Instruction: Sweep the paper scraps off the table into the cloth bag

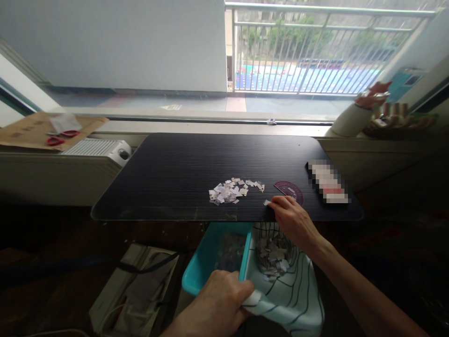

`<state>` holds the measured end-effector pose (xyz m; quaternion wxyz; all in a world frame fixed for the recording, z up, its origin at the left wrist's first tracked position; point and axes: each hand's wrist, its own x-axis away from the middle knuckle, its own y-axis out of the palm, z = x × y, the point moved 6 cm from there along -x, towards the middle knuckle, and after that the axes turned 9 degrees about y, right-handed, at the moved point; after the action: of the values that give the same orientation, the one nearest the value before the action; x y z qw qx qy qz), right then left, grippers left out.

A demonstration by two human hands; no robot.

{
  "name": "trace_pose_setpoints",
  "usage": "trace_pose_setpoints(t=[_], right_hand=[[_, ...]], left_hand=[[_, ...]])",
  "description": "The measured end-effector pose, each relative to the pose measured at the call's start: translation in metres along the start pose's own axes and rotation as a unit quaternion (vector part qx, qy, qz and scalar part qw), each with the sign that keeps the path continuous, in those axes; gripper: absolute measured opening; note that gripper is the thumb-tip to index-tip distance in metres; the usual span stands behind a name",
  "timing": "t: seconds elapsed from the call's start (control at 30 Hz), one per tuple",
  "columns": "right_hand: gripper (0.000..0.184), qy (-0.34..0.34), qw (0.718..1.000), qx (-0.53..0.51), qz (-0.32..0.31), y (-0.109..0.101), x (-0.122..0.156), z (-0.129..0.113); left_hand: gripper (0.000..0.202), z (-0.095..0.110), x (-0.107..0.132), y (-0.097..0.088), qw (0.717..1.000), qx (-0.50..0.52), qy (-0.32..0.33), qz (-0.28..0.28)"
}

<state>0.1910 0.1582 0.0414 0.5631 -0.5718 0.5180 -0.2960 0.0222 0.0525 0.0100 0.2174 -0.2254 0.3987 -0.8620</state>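
Observation:
A heap of small torn paper scraps (233,189) lies near the front of the black table (175,168). My right hand (293,220) rests at the table's front edge, fingers closed on one paper scrap (267,202). My left hand (215,306) is below the table, gripping the edge of a pale striped cloth bag (291,295) that lines a wire basket (273,252) holding several scraps. A teal bin (210,260) sits just left of the basket, touching my left hand's knuckles.
A dark red round piece (291,189) and a blurred box (328,180) lie on the table's right side. Red scissors (58,138) rest on brown paper (31,131) over a radiator at left. A cable and grey box (140,285) sit on the floor.

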Motion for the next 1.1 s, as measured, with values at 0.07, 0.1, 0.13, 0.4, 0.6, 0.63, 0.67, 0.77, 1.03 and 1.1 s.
trace_pose_setpoints(t=[0.07,0.1,0.13,0.4,0.6,0.63,0.67,0.77,1.03,1.1], right_hand=[[0.028,-0.015,1.0,-0.002,-0.002,0.001,-0.001,-0.003],[0.027,-0.021,1.0,-0.002,-0.003,0.001,-0.002,-0.004],[0.027,-0.025,1.0,0.0,-0.003,0.002,-0.002,-0.004],[0.025,-0.04,0.998,0.04,-0.021,0.002,-0.004,-0.005],[0.026,-0.034,0.996,0.065,-0.052,0.002,-0.005,-0.006],[0.027,-0.035,0.996,0.067,-0.056,0.001,-0.005,-0.007],[0.028,-0.035,0.995,0.069,-0.059,0.001,-0.006,-0.008],[0.027,-0.03,0.994,0.074,-0.071,0.002,-0.008,-0.01],[0.035,-0.035,0.996,0.033,-0.073,0.003,-0.007,-0.009],[0.038,-0.036,0.997,0.018,-0.073,0.004,-0.006,-0.007]], left_hand=[[0.004,0.0,0.0,0.0,1.0,0.001,-0.003,-0.005],[0.004,0.0,0.001,0.0,1.0,0.002,-0.005,-0.007],[0.004,0.0,0.001,0.001,1.0,0.004,-0.005,-0.009],[0.003,-0.001,0.0,0.003,1.0,0.002,-0.01,-0.017],[0.004,0.0,0.0,0.003,1.0,0.008,-0.011,-0.018],[0.003,0.0,0.0,0.003,1.0,0.007,-0.012,-0.018],[0.003,0.0,0.0,0.004,1.0,0.006,-0.012,-0.018],[0.004,0.001,0.0,0.005,1.0,0.001,-0.011,-0.017],[0.002,0.002,-0.001,0.004,1.0,0.004,-0.004,-0.016],[0.003,0.002,-0.001,0.004,1.0,0.003,-0.004,-0.016]])
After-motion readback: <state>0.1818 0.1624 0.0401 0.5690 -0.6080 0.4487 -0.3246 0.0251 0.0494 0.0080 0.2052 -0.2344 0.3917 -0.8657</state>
